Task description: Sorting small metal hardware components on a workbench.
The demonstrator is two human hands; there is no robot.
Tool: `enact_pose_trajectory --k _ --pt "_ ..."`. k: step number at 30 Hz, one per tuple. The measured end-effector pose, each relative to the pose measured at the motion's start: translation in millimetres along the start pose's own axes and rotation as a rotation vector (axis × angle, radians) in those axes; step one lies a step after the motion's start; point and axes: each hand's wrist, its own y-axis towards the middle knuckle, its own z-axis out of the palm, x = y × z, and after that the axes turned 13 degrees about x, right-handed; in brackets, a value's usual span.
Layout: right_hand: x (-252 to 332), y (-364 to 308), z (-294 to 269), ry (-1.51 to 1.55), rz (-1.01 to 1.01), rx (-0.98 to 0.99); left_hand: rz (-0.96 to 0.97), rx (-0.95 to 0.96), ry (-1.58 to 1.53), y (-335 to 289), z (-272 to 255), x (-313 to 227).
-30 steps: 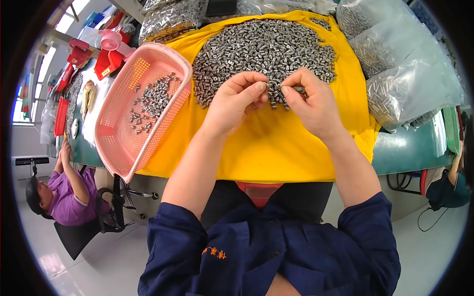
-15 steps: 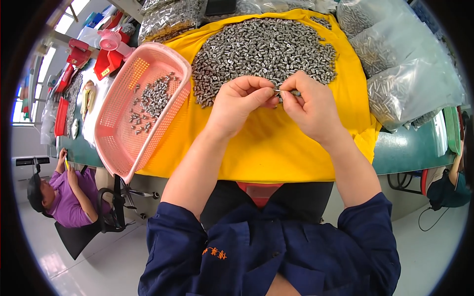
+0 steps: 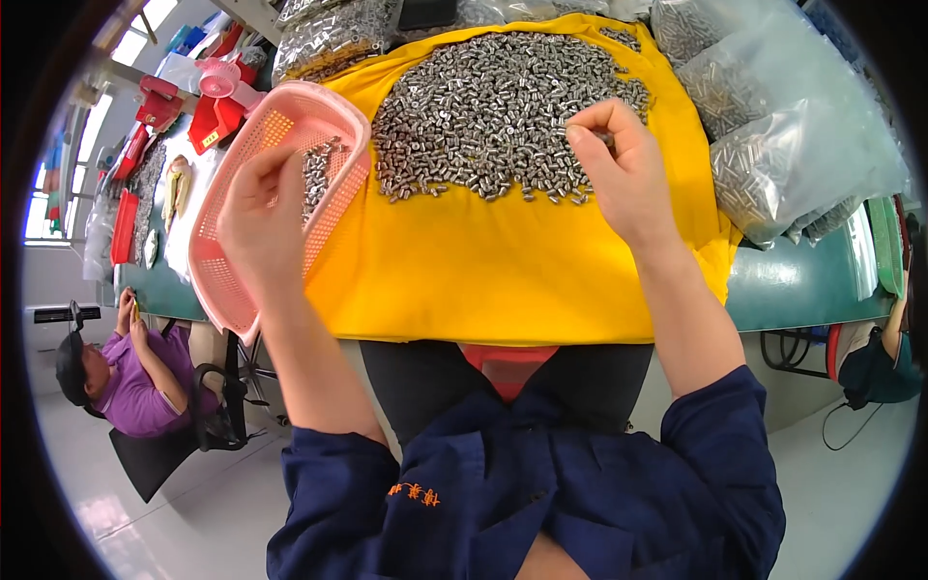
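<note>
My left hand is over the pink plastic basket, its fingers curled in toward the thumb; what they hold, if anything, is hidden. Small metal cylindrical parts lie in the basket, partly covered by that hand. Above the right side of a wide pile of small metal cylindrical parts, my right hand is closed in a pinch, thumb against forefinger. Something small and dark shows under its curled fingers, too little to name. The pile is spread on a yellow cloth.
Clear bags of metal parts stand at the right, and more bagged parts at the back left. A dark flat object lies at the back. Red bins and a pink fan are far left. A person sits at the left.
My hands were together over the pile and have parted. The left has swung left over the basket; the right has moved slightly right and away from me, still pinched.
</note>
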Motion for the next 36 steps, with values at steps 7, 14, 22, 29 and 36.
enact_pose_trajectory --k 7,14,22,29,36 --pt "-3.8 1.8 2.4 -0.018 -0.058 0.013 0.082 0.129 0.592 -7.0 1.6 -7.7" --pt "-3.6 0.3 0.6 -0.062 -0.017 0.032 0.154 0.619 0.272 -13.8 82.8 -14.9" --pt "-2.4 -1.7 3.3 -0.065 0.029 0.063 0.169 0.639 0.319 -11.4 94.5 -5.8" --pt "-0.3 -1.5 2.0 -0.132 0.011 0.109 -0.218 0.712 -0.773 -7.1 102.9 -19.8" --pt "2.0 -2.2 5.3 -0.195 0.071 0.219 -0.268 0.704 -0.907 -13.9 113.5 -20.6"
